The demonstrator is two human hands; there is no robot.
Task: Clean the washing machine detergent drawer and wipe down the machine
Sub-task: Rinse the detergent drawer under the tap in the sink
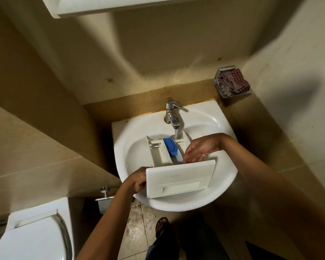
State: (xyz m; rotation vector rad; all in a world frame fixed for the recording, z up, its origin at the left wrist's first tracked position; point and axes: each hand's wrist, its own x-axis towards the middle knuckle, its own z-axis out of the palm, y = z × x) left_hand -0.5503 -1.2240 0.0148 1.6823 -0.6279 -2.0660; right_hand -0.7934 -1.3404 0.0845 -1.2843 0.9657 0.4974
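The detergent drawer [180, 177] lies in the sink [176, 205], its long axis running straight away from me. Its flat front panel is at the near rim and its open back end sits under the tap [172, 113]. Water [177, 134] falls on the far right corner of the tray. The blue insert [170, 146] sits in the middle channel, between the stream and the panel.

The left grip [137, 180] holds the panel's left edge, fingers curled round it, thumb side toward me. It props the drawer so the front stands higher than the back.

The right grip [199, 150] holds nothing. Its fingers are loosely extended and wet, palm turned up and leftward. The fingertips reach down into the right-hand compartment just behind the panel, where the panel's top edge hides them. That forearm comes in across the sink's right rim, wrist bent inward.

I judge the right grip the working one. It is the nearer to the dirty compartments and to the stream, and the channels run along its line of reach. Rubbing back toward the tap follows the drawer's axis.

A checked cloth [233, 81] sits in the wall dish up to the right, well apart.
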